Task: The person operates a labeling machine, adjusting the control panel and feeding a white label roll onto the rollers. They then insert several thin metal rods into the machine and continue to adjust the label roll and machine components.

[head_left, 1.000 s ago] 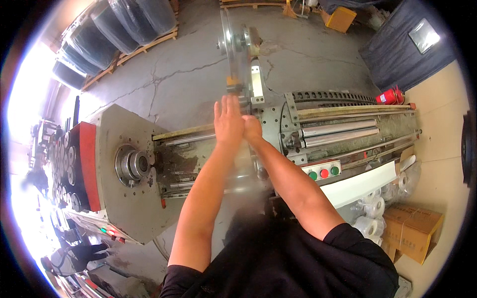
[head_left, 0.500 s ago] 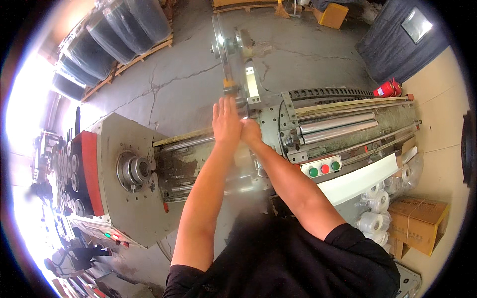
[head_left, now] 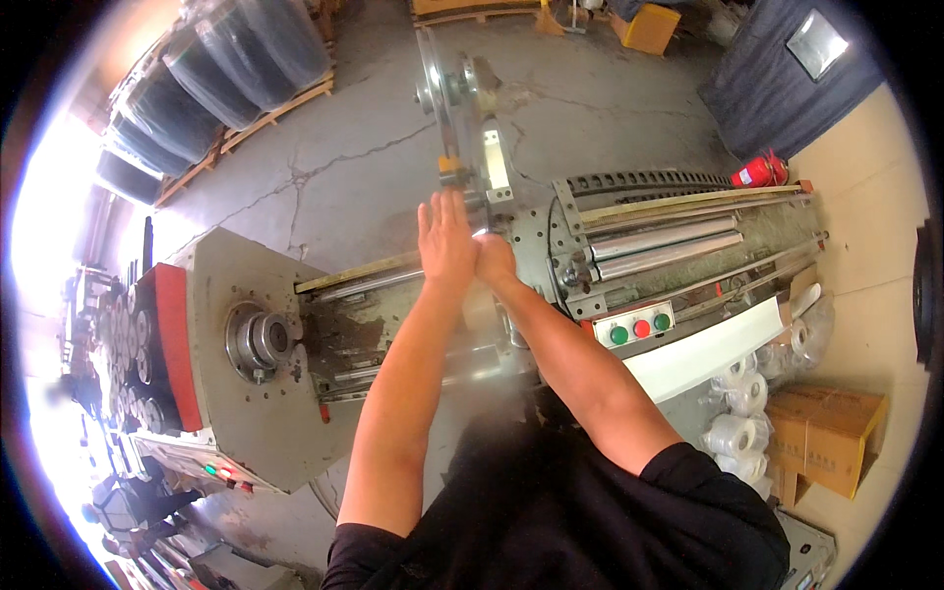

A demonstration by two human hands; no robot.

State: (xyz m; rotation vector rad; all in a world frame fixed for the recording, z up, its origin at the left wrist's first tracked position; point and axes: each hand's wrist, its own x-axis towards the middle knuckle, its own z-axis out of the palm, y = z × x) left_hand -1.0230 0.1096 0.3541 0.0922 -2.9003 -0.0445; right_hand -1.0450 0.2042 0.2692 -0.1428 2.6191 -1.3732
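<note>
My left hand lies with its fingers straight and pointing away from me, over the carriage of a long grey machine. Close against it, my right hand is closed, its fingertips hidden; a bit of shiny metal shows at its top, and what it grips cannot be made out. Beyond my fingertips an arm with a yellow-orange piece and a roller reaches away from me. Below my hands the area is blurred, with something clear and glossy. To the left sits a round metal chuck on the grey housing.
Two steel rollers lie on the machine's right side, near a button box. A white curved trough, wrapped rolls and a cardboard box are at the right. A red fire extinguisher stands behind. A person is at lower left.
The view has shifted very slightly. Both hands keep their place and pose on the machine. At the lower left, the other person's posture has changed a little.
</note>
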